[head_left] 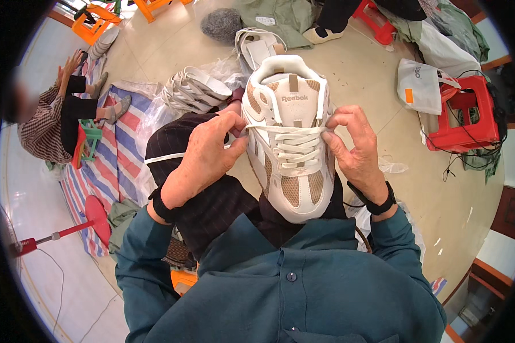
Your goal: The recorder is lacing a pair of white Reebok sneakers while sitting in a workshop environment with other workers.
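- Between my hands, a white-and-tan sneaker [289, 143] rests on my lap, toe toward me.
- My left hand [209, 151] pinches the white lace [283, 130]; my right hand [352, 143] grips its other end.
- Beyond my left hand lie white soles [191, 88].

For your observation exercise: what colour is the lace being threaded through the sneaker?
White, like the sneaker's trim; the lace shows best in the head view.

Even, bright indoor light falling from above, soft shadows lying under the hands, fisheye bending edges, black vignette ringing frame, far rim beyond hands softening, centre staying sharp.
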A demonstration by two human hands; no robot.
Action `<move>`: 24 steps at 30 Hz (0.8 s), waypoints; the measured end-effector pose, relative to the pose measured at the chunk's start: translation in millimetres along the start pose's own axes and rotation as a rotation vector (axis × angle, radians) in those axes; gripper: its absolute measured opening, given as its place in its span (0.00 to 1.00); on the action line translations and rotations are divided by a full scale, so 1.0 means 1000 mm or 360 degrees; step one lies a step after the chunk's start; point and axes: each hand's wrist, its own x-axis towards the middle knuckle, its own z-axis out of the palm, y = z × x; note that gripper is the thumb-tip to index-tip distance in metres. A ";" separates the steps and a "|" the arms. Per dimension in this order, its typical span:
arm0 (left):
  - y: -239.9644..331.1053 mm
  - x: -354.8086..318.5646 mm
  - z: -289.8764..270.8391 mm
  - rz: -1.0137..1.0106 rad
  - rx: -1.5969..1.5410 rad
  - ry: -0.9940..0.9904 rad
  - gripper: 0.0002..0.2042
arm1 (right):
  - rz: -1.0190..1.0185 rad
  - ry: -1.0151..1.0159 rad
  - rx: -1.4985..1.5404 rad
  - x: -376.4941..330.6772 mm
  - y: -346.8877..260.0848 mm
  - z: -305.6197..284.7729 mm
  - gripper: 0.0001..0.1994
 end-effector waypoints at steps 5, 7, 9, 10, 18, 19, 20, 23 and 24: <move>-0.003 -0.003 0.006 0.0029 -0.0077 0.0071 0.07 | 0.0028 -0.0090 0.0062 0.000 0.004 -0.001 0.07; -0.008 -0.001 0.004 -0.0060 -0.0179 0.0093 0.05 | 0.0168 -0.0141 0.0246 0.000 0.009 -0.003 0.06; -0.012 0.002 -0.006 -0.0151 -0.0281 0.0117 0.03 | 0.0350 -0.0213 0.0462 0.001 0.006 -0.012 0.06; -0.009 0.005 -0.017 -0.0366 -0.0589 -0.0092 0.02 | 0.0533 -0.0284 0.0679 0.002 0.005 -0.015 0.05; -0.016 -0.006 -0.047 -0.0546 -0.0704 -0.0295 0.05 | 0.0881 -0.0114 0.1563 0.005 0.040 -0.010 0.06; -0.016 -0.010 -0.047 -0.0519 -0.0574 -0.0261 0.05 | 0.0933 -0.0068 0.1642 0.004 0.041 -0.008 0.06; -0.015 -0.013 -0.047 -0.0522 -0.0577 -0.0258 0.05 | 0.0935 -0.0073 0.1641 0.002 0.043 -0.006 0.06; -0.011 -0.018 -0.045 -0.0465 -0.0370 -0.0125 0.04 | 0.0892 -0.0047 0.1781 -0.003 0.053 -0.007 0.06; -0.008 -0.019 -0.046 -0.0441 -0.0319 -0.0108 0.04 | 0.0924 -0.0039 0.1830 -0.006 0.055 -0.008 0.07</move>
